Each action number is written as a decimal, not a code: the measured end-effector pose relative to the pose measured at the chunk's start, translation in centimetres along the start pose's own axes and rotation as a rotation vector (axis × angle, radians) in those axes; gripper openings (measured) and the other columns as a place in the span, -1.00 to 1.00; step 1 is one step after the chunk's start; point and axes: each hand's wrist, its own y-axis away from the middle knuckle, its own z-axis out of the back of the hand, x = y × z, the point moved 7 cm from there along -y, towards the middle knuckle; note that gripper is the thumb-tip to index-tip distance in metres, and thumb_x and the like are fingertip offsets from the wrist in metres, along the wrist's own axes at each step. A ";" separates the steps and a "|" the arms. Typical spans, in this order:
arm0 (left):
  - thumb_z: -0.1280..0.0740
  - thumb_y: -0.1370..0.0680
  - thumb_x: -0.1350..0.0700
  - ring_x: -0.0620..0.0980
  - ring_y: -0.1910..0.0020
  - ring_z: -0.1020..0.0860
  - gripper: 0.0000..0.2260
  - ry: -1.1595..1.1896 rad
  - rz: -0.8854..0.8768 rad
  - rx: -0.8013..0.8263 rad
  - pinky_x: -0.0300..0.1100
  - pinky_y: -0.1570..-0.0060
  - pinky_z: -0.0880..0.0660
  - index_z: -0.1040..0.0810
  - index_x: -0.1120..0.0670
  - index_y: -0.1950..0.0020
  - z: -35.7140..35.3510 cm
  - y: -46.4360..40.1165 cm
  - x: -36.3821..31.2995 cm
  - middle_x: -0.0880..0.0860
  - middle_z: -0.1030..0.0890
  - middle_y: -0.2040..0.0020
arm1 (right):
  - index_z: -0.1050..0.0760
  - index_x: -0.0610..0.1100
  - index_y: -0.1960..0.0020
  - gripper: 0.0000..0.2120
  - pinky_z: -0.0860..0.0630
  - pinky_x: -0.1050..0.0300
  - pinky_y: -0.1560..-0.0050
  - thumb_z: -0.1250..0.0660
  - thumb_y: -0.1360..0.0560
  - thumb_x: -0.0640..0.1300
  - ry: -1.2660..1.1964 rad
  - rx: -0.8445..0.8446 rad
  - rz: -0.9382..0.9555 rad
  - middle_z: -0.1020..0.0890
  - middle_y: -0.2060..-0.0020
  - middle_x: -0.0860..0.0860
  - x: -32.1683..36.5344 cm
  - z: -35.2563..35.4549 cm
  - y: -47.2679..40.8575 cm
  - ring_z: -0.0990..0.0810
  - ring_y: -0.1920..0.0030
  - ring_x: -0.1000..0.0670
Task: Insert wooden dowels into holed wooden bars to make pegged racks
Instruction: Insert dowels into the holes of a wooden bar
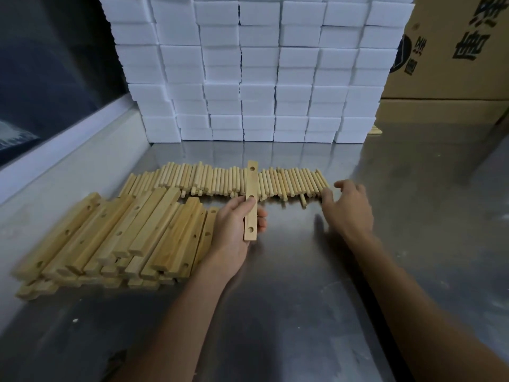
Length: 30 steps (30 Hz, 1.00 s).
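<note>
Left fingers: the left hand (234,227) at the centre of the frame has its fingers curled round a wooden bar (251,201), thumb across the front face and fingertips showing at the bar's right edge.
Held bar: stands nearly upright in the picture, its lower end against the palm and its upper end reaching over the row of dowels; three round holes show along its face, all without pegs.
Right fingers: the right hand (348,206), right of centre, is spread with loosely bent fingers and grips nothing; its fingertips (327,195) touch or nearly touch the right end of the dowel row, and which of the two I cannot tell.
Dowels: a long row of short round wooden dowels (220,180) lies side by side across the middle of the frame, just beyond both hands; a few stick out towards the viewer near the right end.
Bar pile: a heap of holed wooden bars (115,238) lies at centre left, stacked in layers and slanting up to the right, just beside the left hand.
Worktop: a shiny metal worktop (275,312) carries everything; both forearms reach over it from the bottom edge.
Background: a wall of stacked white blocks (256,67) fills the upper middle, a cardboard box (454,64) with black print stands at upper right, and a dark window (55,64) with a pale sill is at upper left.
</note>
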 end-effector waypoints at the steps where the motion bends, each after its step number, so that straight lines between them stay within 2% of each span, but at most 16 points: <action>1: -0.27 -0.61 0.21 0.01 0.36 -0.53 -0.91 -0.005 0.001 0.000 -0.21 0.42 -0.45 -0.56 0.18 -0.03 0.0 0.0 0.0 0.15 -0.58 0.26 | -0.43 -0.14 -0.35 -0.60 -0.45 -0.10 -0.16 -0.19 -0.61 0.05 0.008 0.013 -0.022 -0.47 -0.29 -0.13 -0.1 -0.1 -0.7 -0.52 -0.18 -0.16; 5: -0.27 -0.62 0.21 0.01 0.37 -0.54 -0.91 -0.021 -0.001 -0.018 -0.23 0.44 -0.45 -0.56 0.17 0.00 0.0 0.0 -0.2 0.15 -0.59 0.28 | -0.52 -0.21 -0.17 -0.67 -0.48 0.04 0.03 -0.19 -0.60 0.00 0.036 0.095 -0.083 -0.61 -0.02 -0.14 0.1 -0.4 -3.3 -0.53 0.05 -0.10; 7: -0.27 -0.62 0.22 0.01 0.37 -0.54 -0.91 -0.020 -0.001 -0.020 -0.21 0.43 -0.46 -0.57 0.18 0.00 -0.1 0.0 -0.2 0.15 -0.59 0.28 | -0.54 -0.18 -0.01 -0.79 -0.50 0.09 0.15 -0.25 -0.54 -0.05 -0.003 0.180 -0.117 -0.60 0.15 -0.10 0.3 -1.1 -4.2 -0.57 0.13 -0.09; 9: -0.27 -0.62 0.22 0.01 0.36 -0.54 -0.90 -0.016 -0.002 -0.025 -0.19 0.40 -0.47 -0.57 0.19 -0.02 0.0 0.0 -0.2 0.15 -0.59 0.28 | -0.57 -0.27 0.11 -0.79 -0.46 0.11 0.25 -0.29 -0.46 -0.12 -0.041 0.231 -0.165 -0.59 0.26 -0.13 0.6 -1.7 -5.0 -0.58 0.23 -0.11; 11: -0.27 -0.62 0.22 0.01 0.36 -0.55 -0.90 -0.016 0.001 -0.026 -0.19 0.40 -0.48 -0.58 0.20 -0.04 0.1 0.0 -0.2 0.15 -0.59 0.28 | -0.60 -0.28 0.09 -0.80 -0.45 0.11 0.29 -0.30 -0.40 -0.18 -0.062 0.255 -0.223 -0.61 0.25 -0.15 0.6 -2.1 -5.6 -0.56 0.27 -0.09; 14: -0.27 -0.62 0.21 0.01 0.35 -0.56 -0.89 -0.020 0.006 -0.026 -0.20 0.39 -0.48 -0.58 0.20 -0.04 0.1 0.0 -0.2 0.15 -0.60 0.27 | -0.51 -0.25 0.11 -0.87 -0.48 0.12 0.29 -0.30 -0.36 -0.23 -0.049 0.260 -0.282 -0.60 0.19 -0.16 0.2 -2.4 -6.0 -0.58 0.23 -0.11; 18: -0.27 -0.62 0.21 0.00 0.35 -0.55 -0.90 -0.020 0.008 -0.022 -0.20 0.39 -0.48 -0.57 0.19 -0.03 0.0 0.1 -0.3 0.15 -0.60 0.27 | -0.37 -0.18 0.22 -0.89 -0.36 0.20 0.42 -0.31 -0.39 -0.21 -0.041 0.214 -0.284 -0.51 0.29 -0.10 0.1 -2.1 -6.4 -0.49 0.33 -0.02; 22: -0.26 -0.62 0.22 0.02 0.35 -0.54 -0.90 -0.009 0.003 -0.018 -0.19 0.39 -0.48 -0.56 0.20 -0.01 -0.1 0.1 -0.4 0.16 -0.59 0.26 | -0.56 -0.21 0.19 -0.87 -0.38 0.23 0.44 -0.31 -0.44 -0.15 -0.184 0.101 -0.294 -0.60 0.38 -0.05 -0.2 -1.0 -5.2 -0.58 0.38 -0.01; 24: -0.27 -0.62 0.23 0.03 0.35 -0.55 -0.89 0.009 0.003 -0.011 -0.18 0.38 -0.49 -0.57 0.22 -0.03 -0.1 0.1 -0.3 0.16 -0.59 0.26 | -0.62 -0.16 0.08 -0.84 -0.47 0.18 0.33 -0.30 -0.50 -0.11 -0.274 0.048 -0.237 -0.64 0.29 -0.02 0.2 -0.6 -3.9 -0.63 0.24 -0.02; 27: -0.26 -0.61 0.25 0.03 0.34 -0.58 -0.87 0.027 -0.001 -0.003 -0.16 0.36 -0.53 -0.58 0.24 -0.08 -0.1 0.1 -0.3 0.16 -0.62 0.25 | -0.51 -0.14 -0.22 -0.77 -0.59 -0.03 -0.03 -0.27 -0.59 -0.11 -0.429 0.011 -0.147 -0.63 0.06 -0.01 1.7 0.2 -1.4 -0.62 0.02 -0.03; 30: -0.25 -0.60 0.30 0.05 0.33 -0.60 -0.86 0.016 -0.012 -0.001 -0.14 0.34 -0.56 -0.56 0.25 -0.10 -0.1 0.1 -0.2 0.18 -0.65 0.21 | -0.46 -0.10 -0.27 -0.76 -0.58 -0.02 0.03 -0.19 -0.62 -0.18 -0.546 0.006 -0.050 -0.60 0.10 0.03 3.7 0.7 1.6 -0.61 0.08 -0.02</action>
